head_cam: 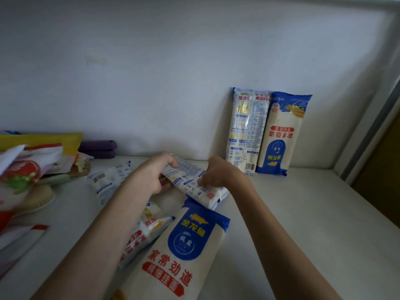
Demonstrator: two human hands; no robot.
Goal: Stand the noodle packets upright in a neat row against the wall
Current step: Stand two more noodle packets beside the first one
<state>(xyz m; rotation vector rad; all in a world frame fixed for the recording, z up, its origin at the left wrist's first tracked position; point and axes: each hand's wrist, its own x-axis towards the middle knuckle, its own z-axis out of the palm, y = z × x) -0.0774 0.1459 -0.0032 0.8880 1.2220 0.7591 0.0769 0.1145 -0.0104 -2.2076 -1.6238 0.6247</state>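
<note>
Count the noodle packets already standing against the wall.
2: a back-facing packet on the left and an upside-down front-facing packet touching it on the right. None seems hidden behind them.

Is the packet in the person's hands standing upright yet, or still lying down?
Lying down. The packet slants low over the table, gripped by the left hand and right hand.

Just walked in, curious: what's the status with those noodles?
Both hands, left and right, grip one flat packet. Two packets upright at the wall. Three more lie loose; nearest one under the arms.
</note>
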